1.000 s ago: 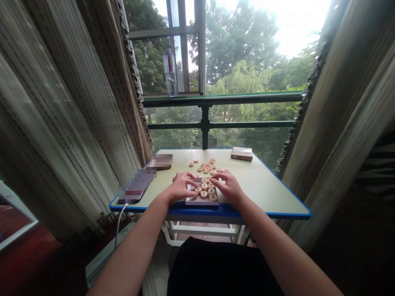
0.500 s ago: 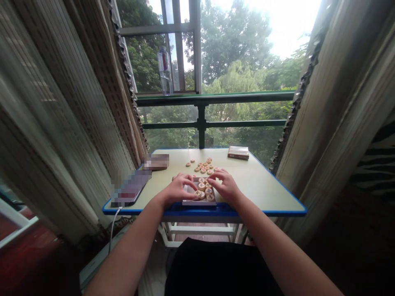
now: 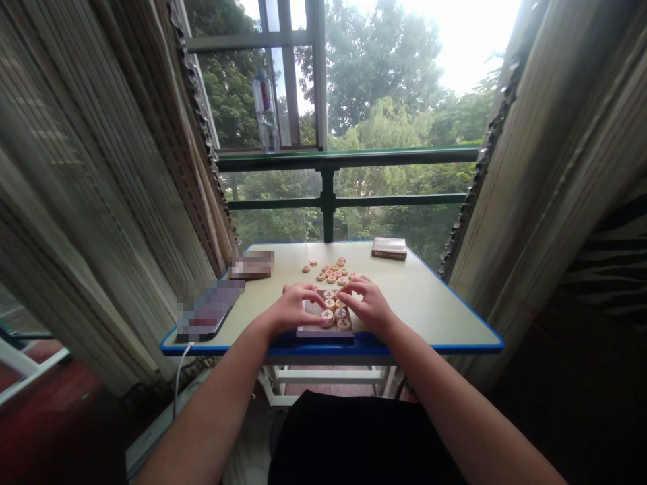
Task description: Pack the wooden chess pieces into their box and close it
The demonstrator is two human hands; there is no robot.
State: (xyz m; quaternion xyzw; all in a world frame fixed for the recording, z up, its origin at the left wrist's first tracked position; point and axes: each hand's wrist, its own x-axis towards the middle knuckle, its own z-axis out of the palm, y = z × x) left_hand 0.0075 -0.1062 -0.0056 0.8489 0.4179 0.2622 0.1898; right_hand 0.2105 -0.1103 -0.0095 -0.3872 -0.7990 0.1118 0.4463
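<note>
A shallow light-coloured box (image 3: pixel 324 333) at the table's near edge holds several round wooden Chinese chess pieces with dark characters. My left hand (image 3: pixel 298 306) reaches in from the left, thumb and forefinger closed about a chess piece (image 3: pixel 328 316) at the box's lower middle. My right hand (image 3: pixel 368 301) arches over the right side, its fingers parted and the tips touching or just above the pieces at the upper right; these are partly hidden. Another chess piece (image 3: pixel 344 325) lies in the near right corner. Beyond the box, loose red-marked chess pieces (image 3: pixel 331 278) lie grouped on the tabletop.
The pale table (image 3: pixel 435 316) has a blue rim. A flat box (image 3: pixel 389 248) sits at its far right. On the left lie a blurred-out dark device (image 3: pixel 215 313) with a white cable (image 3: pixel 178 377) and a brownish box (image 3: pixel 257 265). A green railing (image 3: pixel 394 159) and curtains stand beyond.
My left hand has shifted a chess piece slightly right inside the box; the two overlapping pieces by its thumb now appear as one spot. My right hand has barely moved. The view has shifted slightly.
</note>
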